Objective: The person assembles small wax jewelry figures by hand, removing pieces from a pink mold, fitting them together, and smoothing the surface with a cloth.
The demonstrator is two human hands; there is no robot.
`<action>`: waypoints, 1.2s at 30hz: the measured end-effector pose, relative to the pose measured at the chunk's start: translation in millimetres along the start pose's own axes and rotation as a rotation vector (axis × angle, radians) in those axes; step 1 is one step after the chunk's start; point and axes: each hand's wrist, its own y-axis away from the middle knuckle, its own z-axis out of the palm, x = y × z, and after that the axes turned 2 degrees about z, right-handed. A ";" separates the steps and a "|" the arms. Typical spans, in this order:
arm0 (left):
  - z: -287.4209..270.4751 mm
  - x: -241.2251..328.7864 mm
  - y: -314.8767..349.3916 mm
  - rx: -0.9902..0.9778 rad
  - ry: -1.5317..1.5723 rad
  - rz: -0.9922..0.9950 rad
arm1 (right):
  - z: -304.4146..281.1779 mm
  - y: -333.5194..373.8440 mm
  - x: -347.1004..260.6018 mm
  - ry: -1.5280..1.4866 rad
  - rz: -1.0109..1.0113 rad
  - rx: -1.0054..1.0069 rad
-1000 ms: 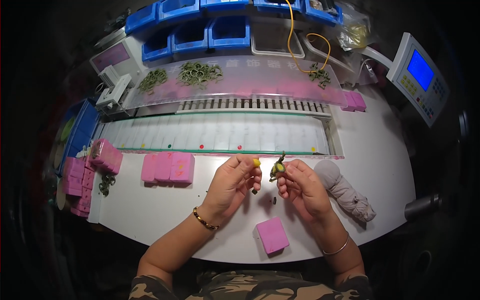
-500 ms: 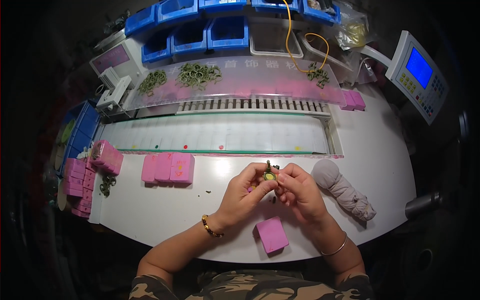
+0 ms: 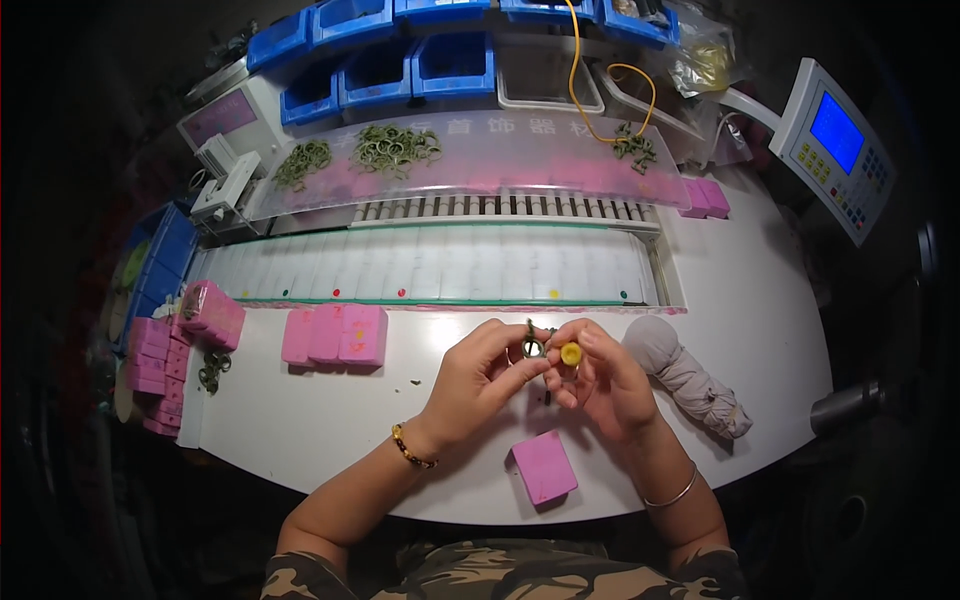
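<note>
Between the fingertips of my left hand (image 3: 478, 375) is a small dark green ring (image 3: 533, 350) with a short stem pointing up; light shows through its opening. My right hand (image 3: 608, 375), just beside it, pinches a small round yellow piece (image 3: 571, 354). The ring and the yellow piece are apart, a short gap between them. Nearer to me, below the hands, a pink rectangular block (image 3: 546, 468) lies on the white table (image 3: 450, 490). A small dark bit sits under my right fingers, too small to name.
A white conveyor belt (image 3: 450, 262) crosses behind my hands. Above it, a translucent shelf (image 3: 500, 175) carries green ring pieces (image 3: 395, 150). Pink blocks (image 3: 335, 337) stand left, a grey cloth-wrapped bundle (image 3: 690, 385) lies right, and a control panel (image 3: 835, 150) stands far right.
The yellow piece was inside the green ring and is now out of it, in my right fingers. My hands have drawn slightly apart. Coloured dots on the conveyor have shifted left.
</note>
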 end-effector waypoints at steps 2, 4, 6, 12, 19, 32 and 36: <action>-0.1 1.8 -1.1 0.002 -0.165 0.103 | 0.3 -1.0 1.4 -0.013 0.055 0.041; 1.9 1.8 -1.2 0.033 -0.431 0.276 | -4.8 -2.6 5.9 0.200 0.017 0.060; 4.1 6.2 0.6 0.007 -0.477 0.286 | -2.4 -0.4 5.1 0.259 -0.013 0.061; 4.5 7.1 3.6 -0.002 -0.596 0.353 | -5.5 -2.1 11.4 0.527 -0.149 0.128; 3.2 5.0 1.6 0.030 -0.539 0.370 | -3.6 -0.1 8.5 0.486 -0.137 0.100; -27.7 19.8 -9.2 -0.498 0.474 -0.607 | 4.5 3.9 2.6 1.041 -0.753 0.076; -30.8 1.8 -7.9 -0.264 0.748 -0.508 | 2.5 3.4 -5.0 1.070 -0.673 0.152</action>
